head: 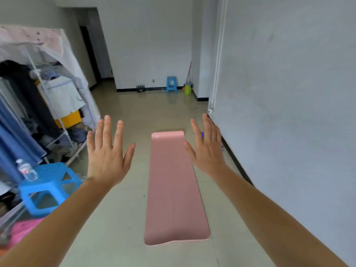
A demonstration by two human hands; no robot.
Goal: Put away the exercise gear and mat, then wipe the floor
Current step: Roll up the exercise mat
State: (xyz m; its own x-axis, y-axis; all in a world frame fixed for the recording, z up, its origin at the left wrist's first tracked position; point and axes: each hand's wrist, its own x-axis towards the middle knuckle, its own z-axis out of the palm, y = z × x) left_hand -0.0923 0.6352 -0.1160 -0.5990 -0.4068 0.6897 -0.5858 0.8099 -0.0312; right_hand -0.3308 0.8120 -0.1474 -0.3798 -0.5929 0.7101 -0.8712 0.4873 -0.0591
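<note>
The left hand (107,151) is raised with its back to the camera, all 5 fingers spread straight and holding nothing. The right hand (207,149) mirrors it, fingers straight and a little closer together, also empty. Both hover in the air, touching nothing, with the mat (173,189) showing between them. Behind the right hand, at about 1 o'clock from the mat's far end, a small blue thing (202,134) peeks out by the wall (289,93). It is too hidden to name, though it may be part of the gear. The step in hand looks like the reach for the mat, with nothing put away yet. To do it well, the person would likely crouch at the near end at 6 o'clock, set both hands evenly across the width, and roll toward 12 o'clock with equal pressure, so the roll stays square and does not cone off to 1 side. The lifted near edge gives a ready start. The mat is pink, long and narrow, lying flat on the pale tiled floor (115,237) and running from 6 to 12 o'clock, near the wall at 3 o'clock. Its far end shows a paler lip, perhaps curled, and its near edge waves slightly off the floor. Farther out, at 8 o'clock, a blue stool (48,182) carries a bottle (27,170) beside a clothes rack (38,93). At 12 o'clock stands a green bucket (187,88).
</note>
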